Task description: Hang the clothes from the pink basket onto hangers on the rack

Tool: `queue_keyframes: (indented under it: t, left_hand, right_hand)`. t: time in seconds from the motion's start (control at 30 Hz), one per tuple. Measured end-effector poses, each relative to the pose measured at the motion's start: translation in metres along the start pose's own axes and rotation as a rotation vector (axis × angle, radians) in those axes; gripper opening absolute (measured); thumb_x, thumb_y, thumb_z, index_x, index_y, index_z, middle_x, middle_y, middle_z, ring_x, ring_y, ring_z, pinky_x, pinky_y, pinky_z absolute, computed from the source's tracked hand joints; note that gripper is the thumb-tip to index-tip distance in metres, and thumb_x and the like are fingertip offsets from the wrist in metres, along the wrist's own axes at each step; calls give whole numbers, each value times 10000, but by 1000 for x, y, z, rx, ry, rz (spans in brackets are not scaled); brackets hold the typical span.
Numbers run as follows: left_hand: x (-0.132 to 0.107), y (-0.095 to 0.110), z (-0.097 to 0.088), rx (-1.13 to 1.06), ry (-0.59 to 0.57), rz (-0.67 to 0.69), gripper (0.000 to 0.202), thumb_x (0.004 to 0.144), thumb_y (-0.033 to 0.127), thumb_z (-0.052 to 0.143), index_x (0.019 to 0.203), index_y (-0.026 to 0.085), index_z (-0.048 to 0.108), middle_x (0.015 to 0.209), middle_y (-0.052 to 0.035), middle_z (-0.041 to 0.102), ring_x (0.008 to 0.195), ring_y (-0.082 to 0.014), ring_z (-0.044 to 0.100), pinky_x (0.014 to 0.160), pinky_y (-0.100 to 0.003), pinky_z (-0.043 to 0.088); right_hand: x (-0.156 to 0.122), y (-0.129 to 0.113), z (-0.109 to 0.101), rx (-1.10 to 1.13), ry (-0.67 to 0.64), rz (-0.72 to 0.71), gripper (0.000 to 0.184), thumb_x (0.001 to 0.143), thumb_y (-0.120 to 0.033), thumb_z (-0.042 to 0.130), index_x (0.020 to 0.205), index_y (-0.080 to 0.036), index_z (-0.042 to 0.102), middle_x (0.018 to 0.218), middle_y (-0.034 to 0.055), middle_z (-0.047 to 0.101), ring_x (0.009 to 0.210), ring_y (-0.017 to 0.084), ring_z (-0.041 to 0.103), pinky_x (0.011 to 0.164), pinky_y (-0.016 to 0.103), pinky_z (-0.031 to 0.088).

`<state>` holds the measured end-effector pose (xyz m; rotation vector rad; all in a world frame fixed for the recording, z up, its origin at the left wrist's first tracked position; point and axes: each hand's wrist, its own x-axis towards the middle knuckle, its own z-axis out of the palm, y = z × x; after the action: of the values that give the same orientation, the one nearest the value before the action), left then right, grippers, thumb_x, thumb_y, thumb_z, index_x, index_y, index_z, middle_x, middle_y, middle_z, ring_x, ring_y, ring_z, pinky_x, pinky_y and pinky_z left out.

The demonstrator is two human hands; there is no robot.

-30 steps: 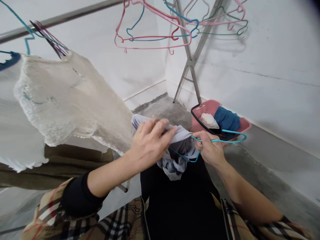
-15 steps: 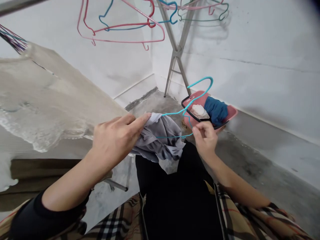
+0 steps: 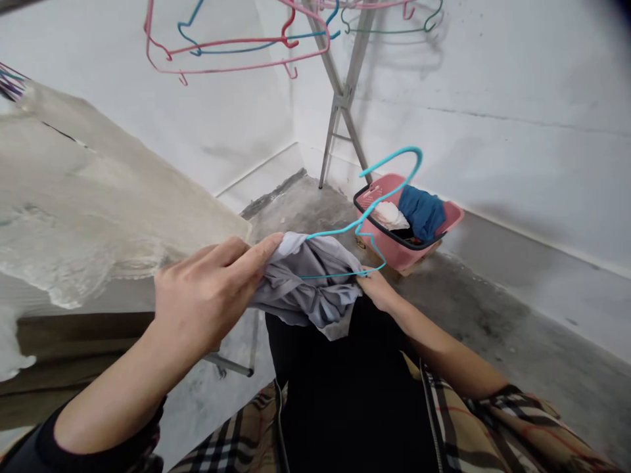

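A bunched grey garment [image 3: 315, 282] hangs in front of my lap. My left hand [image 3: 211, 282] is closed on its upper left edge, thumb along the cloth and over one end of a turquoise hanger [image 3: 340, 230]. That end of the hanger sits inside the cloth; its hook and its other end stick out to the right, uncovered. My right hand [image 3: 374, 286] is closed at the garment's right edge, just below the hanger's bare end. Its fingertips are partly hidden behind the cloth.
A pink basket [image 3: 409, 253] holding blue cloth [image 3: 421, 213] and white cloth [image 3: 389, 215] stands on the floor by the wall. Pink, red and blue hangers [image 3: 236, 67] hang above, near a metal rack leg [image 3: 341, 98]. Cream lacy fabric [image 3: 98, 197] hangs at left.
My right hand has left the hanger's bare end and moved down and left onto the garment's edge. My left hand has shifted slightly left with the cloth.
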<state>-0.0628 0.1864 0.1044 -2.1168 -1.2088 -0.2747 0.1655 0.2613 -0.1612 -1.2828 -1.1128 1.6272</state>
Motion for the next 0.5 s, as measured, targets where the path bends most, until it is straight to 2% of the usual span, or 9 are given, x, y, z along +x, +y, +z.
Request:
queue_keyframes:
  t: [0.17, 0.3, 0.4, 0.5]
  left_hand:
    - [-21, -20, 12, 21, 46, -58, 314, 939, 247, 537, 1218, 328, 658, 679, 49, 635, 547, -117, 508, 458, -248, 266]
    - [-35, -28, 22, -22, 73, -43, 354, 935, 216, 545, 1261, 321, 634, 711, 49, 655, 563, -116, 524, 480, -244, 311]
    - [-42, -26, 29, -7, 55, 9, 374, 919, 170, 546, 1249, 312, 648, 702, 42, 667, 569, -118, 547, 467, -250, 289]
    - [-49, -20, 41, 35, -25, 16, 377, 924, 159, 505, 1212, 330, 678, 689, 28, 670, 565, -126, 559, 445, -261, 250]
  right_hand:
    - [2, -11, -18, 302, 90, 79, 398, 550, -341, 684, 917, -189, 654, 725, 4, 662, 634, 141, 582, 615, 268, 462]
    - [4, -33, -28, 401, 189, 13, 367, 530, -278, 684, 886, -187, 682, 783, -3, 688, 690, 136, 595, 644, 246, 452]
    - [2, -53, -35, 375, 271, -64, 308, 521, -255, 689, 820, -180, 695, 742, -12, 675, 687, 134, 581, 626, 232, 429]
    - [-7, -75, -40, 203, 249, -111, 338, 585, -289, 653, 895, -168, 713, 774, 10, 690, 650, 139, 574, 589, 238, 412]
